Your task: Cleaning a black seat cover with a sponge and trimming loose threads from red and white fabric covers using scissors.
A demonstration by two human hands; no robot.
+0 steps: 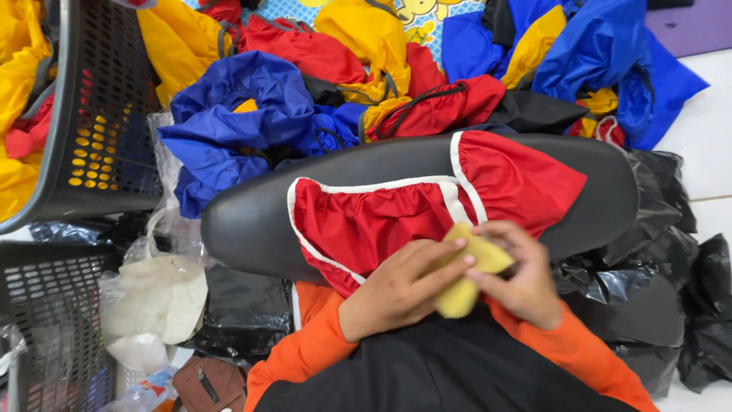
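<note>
A red cloth piece with white trim (396, 217) lies spread over a long black padded board (252, 221) across my lap. My left hand (400, 290) and my right hand (518, 278) meet at the near edge of the red cloth. Both are closed on a small yellow folded piece of fabric (465, 278), pinched between the fingers of each hand. Orange sleeves cover both my forearms.
A heap of blue, red, yellow and black cloth pieces (381, 69) lies beyond the board. A dark plastic basket (99, 114) with yellow cloth stands at the left, another basket (46, 328) below it. Black plastic bags (656, 290) lie at the right, clear bags (152, 297) at the left.
</note>
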